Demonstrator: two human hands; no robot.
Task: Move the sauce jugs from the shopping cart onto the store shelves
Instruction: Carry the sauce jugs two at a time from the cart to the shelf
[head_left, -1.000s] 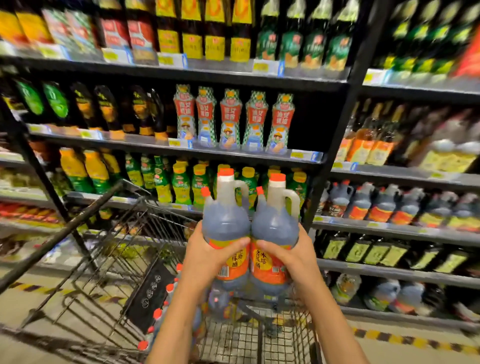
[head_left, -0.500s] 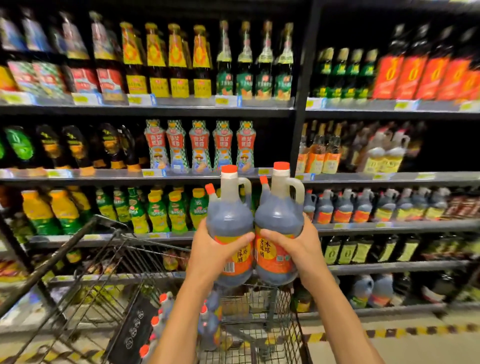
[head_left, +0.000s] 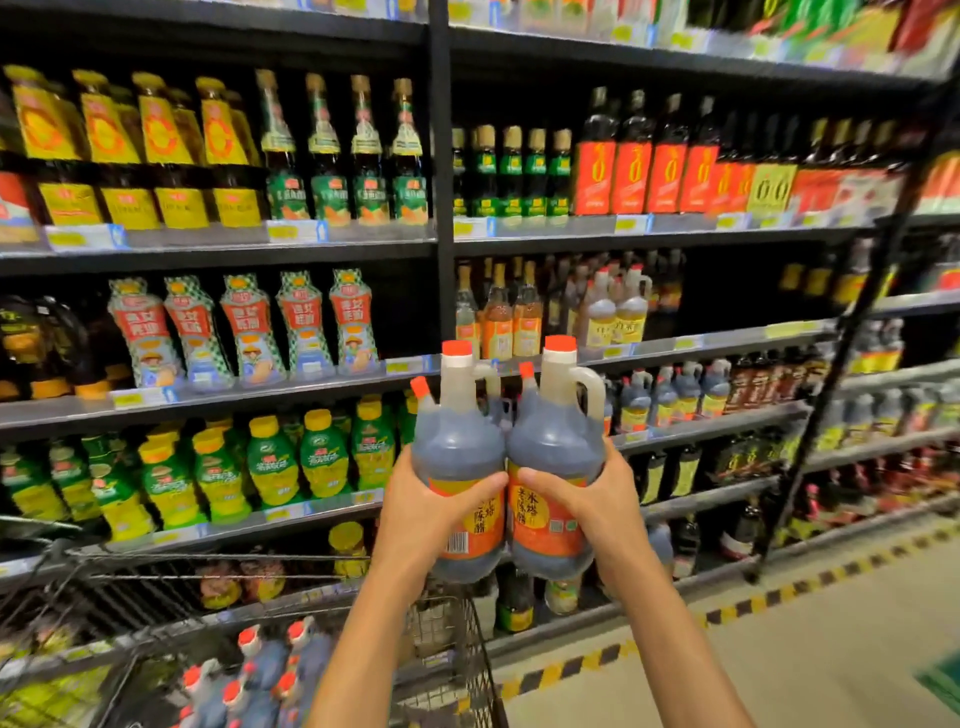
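1. Store shelves (head_left: 332, 244): black uprights, grey edges with price tags.
2. Upper tier: yellow-labelled bottles (head_left: 130, 156), green-labelled bottles (head_left: 363, 171), red-labelled bottles (head_left: 644, 166).
3. Next tier: checked pouch bottles (head_left: 249, 327), pale handled jugs (head_left: 618, 306).
4. Lower tier: green bottles with yellow caps (head_left: 270, 462); right bay, dark sauce jugs (head_left: 670, 395).
5. Floor (head_left: 831, 649): striped hazard tape (head_left: 623, 654) along the shelf base.

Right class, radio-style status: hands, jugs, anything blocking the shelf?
Left hand and right hand each grip one sauce jug, held side by side, upright. More jugs in cart. Matching jugs on shelf ahead; path clear.
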